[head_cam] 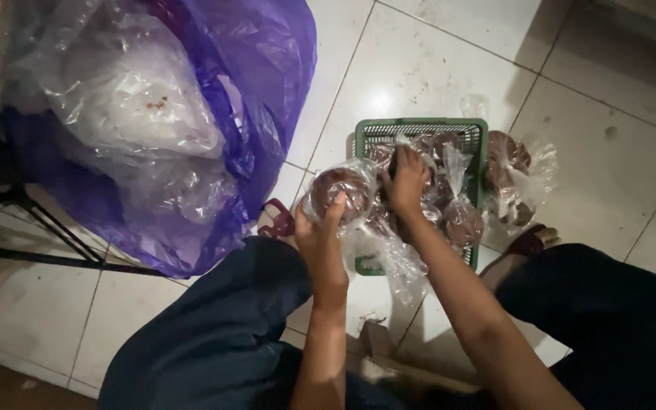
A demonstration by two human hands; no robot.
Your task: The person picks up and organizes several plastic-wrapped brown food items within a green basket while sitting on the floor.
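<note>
So here's what I'm looking at through the head cam. My left hand [320, 228] is wrapped around a round brown food item sealed in a clear plastic bag [341, 191], fingers curled up its side, holding it just off the left edge of the green plastic mesh basket [419, 127]. I'd guess it's held up there so it stays separate from the rest of the pile.

My right hand [406, 182] is down inside the basket, fingers spread and pressing on the other clear-wrapped brown rounds [461, 222]. Can't tell if it's actually gripping one or just resting on top, the plastic hides the fingertips.

The basket sits on the pale tiled floor [411, 68] between my knees, which keeps it in easy reach of both hands. A couple more bagged brown rounds [506, 178] lie on the tiles right against the basket's right side.

To the left is a big purple plastic sack [267, 83] stuffed with crumpled clear plastic sheeting [134, 106], mouth open towards me. No labels or print visible on any of the bags, all plain see-through film.
</note>
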